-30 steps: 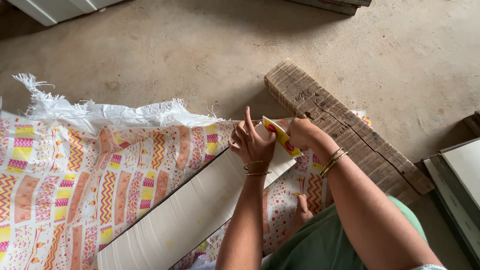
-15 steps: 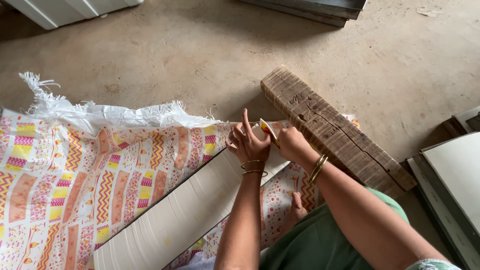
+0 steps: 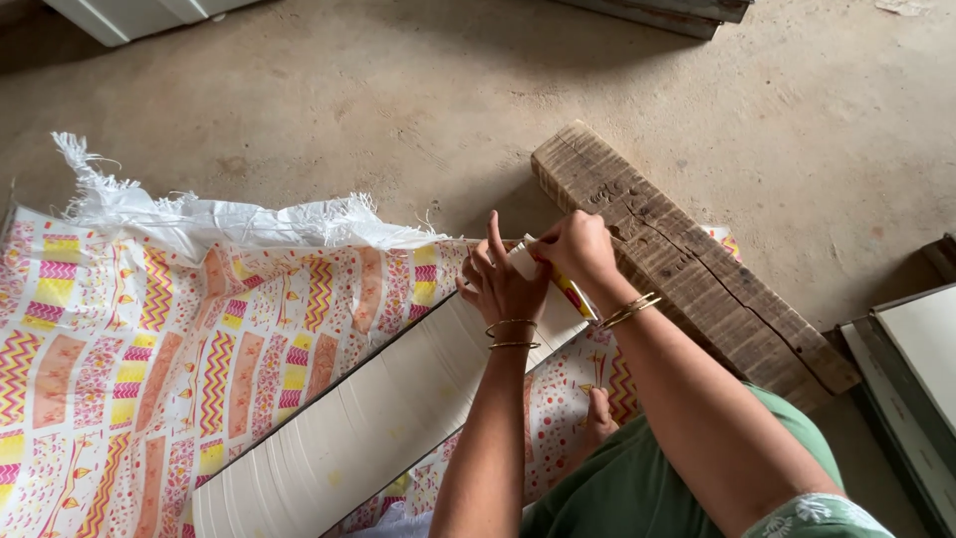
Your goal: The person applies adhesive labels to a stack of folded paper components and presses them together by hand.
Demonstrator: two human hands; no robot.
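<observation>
Knees tucked under green cloth (image 3: 637,488) sit nearest, then a long white board (image 3: 368,418) on the patterned mat (image 3: 129,349), its far end steadied by the left hand (image 3: 501,286), fingers spread flat, while the right hand (image 3: 576,249) pinches a yellow-and-red strip (image 3: 576,296) beside the wooden beam (image 3: 687,259).

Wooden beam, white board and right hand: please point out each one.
Wooden beam (image 3: 697,269), head view, cracked top face.
White board (image 3: 378,418), head view, middle of flat face.
Right hand (image 3: 576,247), head view, back of hand.
</observation>
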